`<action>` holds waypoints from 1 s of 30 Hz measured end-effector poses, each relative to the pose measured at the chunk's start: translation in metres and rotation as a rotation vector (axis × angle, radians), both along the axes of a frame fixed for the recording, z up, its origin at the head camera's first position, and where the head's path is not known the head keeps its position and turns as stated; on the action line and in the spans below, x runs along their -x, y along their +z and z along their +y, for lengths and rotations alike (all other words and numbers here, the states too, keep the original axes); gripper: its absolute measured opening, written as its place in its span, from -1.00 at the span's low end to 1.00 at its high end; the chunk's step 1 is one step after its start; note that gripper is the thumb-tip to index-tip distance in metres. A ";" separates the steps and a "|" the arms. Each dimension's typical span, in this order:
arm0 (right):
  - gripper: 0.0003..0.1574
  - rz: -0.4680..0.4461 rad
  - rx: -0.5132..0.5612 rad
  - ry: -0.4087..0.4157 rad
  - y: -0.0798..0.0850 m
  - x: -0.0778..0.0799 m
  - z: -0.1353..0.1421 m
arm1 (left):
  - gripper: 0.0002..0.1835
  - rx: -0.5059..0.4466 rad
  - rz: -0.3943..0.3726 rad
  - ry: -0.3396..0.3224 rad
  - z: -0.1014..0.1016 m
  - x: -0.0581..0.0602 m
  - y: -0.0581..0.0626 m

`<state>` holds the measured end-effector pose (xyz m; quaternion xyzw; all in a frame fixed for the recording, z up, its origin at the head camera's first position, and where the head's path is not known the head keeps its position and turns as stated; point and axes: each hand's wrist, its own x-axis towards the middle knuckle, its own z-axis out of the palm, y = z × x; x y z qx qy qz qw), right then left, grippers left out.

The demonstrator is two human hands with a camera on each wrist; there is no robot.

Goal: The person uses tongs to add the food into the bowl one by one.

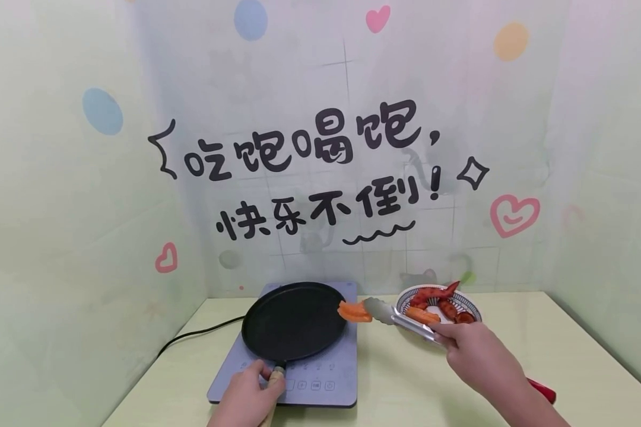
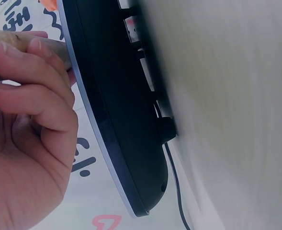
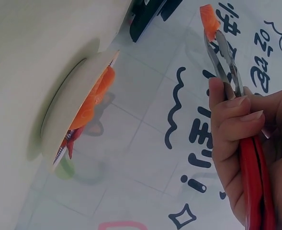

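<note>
R hand (image 1: 474,351) grips tongs (image 1: 413,325) w/ orange pc (image 1: 355,311).

black pan (image 1: 295,320), grey-blue cooktop (image 1: 320,399), orange food piece (image 1: 355,311), red-and-silver tongs (image 1: 406,322), dark-patterned white plate (image 1: 403,298), pale-yellow table (image 1: 406,385)

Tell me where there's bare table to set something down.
The pale yellow table is bare right of the round patterned plate and between the flat grey cooktop and right hand. Crowded: plate, holding reddish food; cooktop, under a round black pan.
</note>
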<state>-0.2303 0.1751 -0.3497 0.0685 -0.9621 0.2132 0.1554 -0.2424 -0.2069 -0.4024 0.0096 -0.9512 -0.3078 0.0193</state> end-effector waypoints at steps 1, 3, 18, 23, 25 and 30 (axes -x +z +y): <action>-0.69 0.006 0.000 0.003 -0.001 0.000 -0.001 | -0.72 0.001 0.001 0.000 0.000 0.000 0.000; -0.71 0.028 -0.004 0.010 -0.003 -0.001 -0.002 | -0.72 0.003 0.001 -0.001 -0.001 0.000 0.000; -0.72 0.035 -0.005 0.023 -0.009 -0.001 -0.010 | -0.70 0.005 -0.001 -0.015 -0.001 0.001 -0.002; -0.73 0.013 0.036 0.025 -0.011 -0.001 -0.012 | -0.69 0.009 0.012 -0.025 -0.001 0.000 -0.002; -0.74 0.021 0.044 0.030 -0.013 -0.001 -0.014 | -0.69 0.008 0.016 -0.027 -0.001 0.000 -0.002; -0.72 0.045 0.056 0.057 -0.016 -0.002 -0.019 | -0.69 0.009 0.014 -0.021 -0.001 0.000 -0.001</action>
